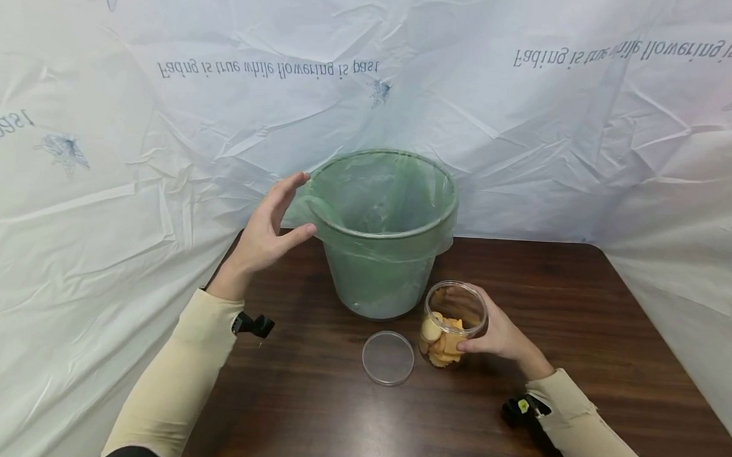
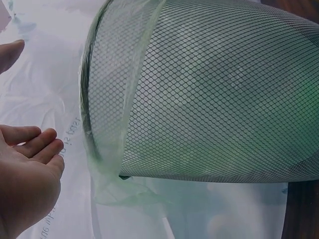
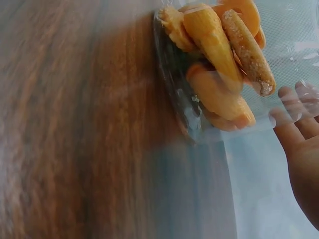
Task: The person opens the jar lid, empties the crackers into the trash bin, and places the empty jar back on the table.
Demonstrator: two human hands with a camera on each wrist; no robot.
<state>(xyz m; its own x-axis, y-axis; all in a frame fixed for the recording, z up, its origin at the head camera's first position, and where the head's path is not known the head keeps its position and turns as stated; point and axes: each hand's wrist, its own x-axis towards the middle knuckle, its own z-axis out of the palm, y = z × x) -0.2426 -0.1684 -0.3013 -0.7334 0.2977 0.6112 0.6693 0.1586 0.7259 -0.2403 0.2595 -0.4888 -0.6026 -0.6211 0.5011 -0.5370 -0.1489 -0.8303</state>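
A round mesh waste bin point(image 1: 378, 283) stands at the back of the table, lined with a translucent green bag point(image 1: 389, 248) folded over its rim. At the bin's left, my left hand point(image 1: 264, 234) has its thumb and fingers spread beside the rim, holding nothing; the left wrist view shows a gap between the hand point(image 2: 32, 172) and the mesh. My right hand point(image 1: 502, 333) grips an uncovered clear jar point(image 1: 461, 304) from its right side, in front of the bin. Yellow-orange cookies or crackers point(image 3: 214, 45) fill the jar's lower part.
A clear round lid point(image 1: 387, 357) lies flat on the dark wooden table point(image 1: 297, 409), left of the jar. White printed sheeting point(image 1: 254, 114) hangs behind the table and along both sides, close behind the bin.
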